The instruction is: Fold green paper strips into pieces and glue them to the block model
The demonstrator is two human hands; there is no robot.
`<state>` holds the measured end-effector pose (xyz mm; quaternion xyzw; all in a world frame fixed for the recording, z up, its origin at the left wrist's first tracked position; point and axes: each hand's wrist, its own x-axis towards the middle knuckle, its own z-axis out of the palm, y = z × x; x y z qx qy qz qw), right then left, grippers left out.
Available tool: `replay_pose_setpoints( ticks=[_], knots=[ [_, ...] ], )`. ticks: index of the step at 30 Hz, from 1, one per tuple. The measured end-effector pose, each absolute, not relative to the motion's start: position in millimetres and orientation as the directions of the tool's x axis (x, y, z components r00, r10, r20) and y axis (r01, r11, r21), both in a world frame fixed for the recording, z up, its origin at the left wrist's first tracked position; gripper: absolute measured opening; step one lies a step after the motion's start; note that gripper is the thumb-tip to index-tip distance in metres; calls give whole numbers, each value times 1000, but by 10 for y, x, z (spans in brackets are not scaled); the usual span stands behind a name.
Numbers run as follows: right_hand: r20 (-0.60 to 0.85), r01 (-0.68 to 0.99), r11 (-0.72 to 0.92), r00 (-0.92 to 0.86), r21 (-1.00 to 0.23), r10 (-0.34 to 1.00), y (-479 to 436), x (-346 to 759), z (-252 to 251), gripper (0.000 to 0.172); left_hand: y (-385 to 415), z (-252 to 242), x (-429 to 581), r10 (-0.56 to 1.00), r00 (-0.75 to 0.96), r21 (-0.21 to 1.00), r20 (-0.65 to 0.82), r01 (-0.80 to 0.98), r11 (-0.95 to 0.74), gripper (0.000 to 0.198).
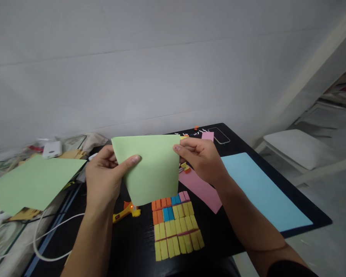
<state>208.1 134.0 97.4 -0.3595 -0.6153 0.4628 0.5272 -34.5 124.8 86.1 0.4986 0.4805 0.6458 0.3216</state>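
Note:
A piece of light green paper [152, 169] is held up above the black table, its upper edge nearly level. My left hand [106, 173] grips its left side, thumb flat on the near face and fingers behind. At the upper right corner, my right hand [200, 157] pinches the paper between thumb and fingers. Below it lies a block of small folded paper pieces [175, 227] in rows of yellow, orange, blue and pink. A yellow tool with a glowing orange light, perhaps a glue gun [128, 212], rests beneath my left hand.
Blue paper [262, 188] lies at the table's right, with a pink strip [203, 190] nearer the middle. A phone-shaped outline [219, 135] is at the back. Left are a larger green sheet [37, 179], a white device [52, 149] and a white cable [46, 257]. A white stool [294, 148] stands right.

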Motion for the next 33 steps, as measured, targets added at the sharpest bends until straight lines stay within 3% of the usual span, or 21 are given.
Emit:
replay_pose_setpoints(
  ticks=[20,26,29,33],
  knots=[
    [345,45,360,-200,-932,917,1352,2105,949,33,1262,858,-388,909,-260,945,326,84,-315,37],
    [365,70,386,-203,-920,908,1369,2124,952,31,1285,904,-402,942,-117,943,315,-72,-325,29],
    [390,66,412,-212,-909,896,1379,2129,953,28,1315,915,-421,891,-182,894,415,-100,-437,22],
    [431,52,449,-202,-892,880,1395,2120,924,24,1388,893,-472,812,-352,873,466,37,-485,21]
  ],
)
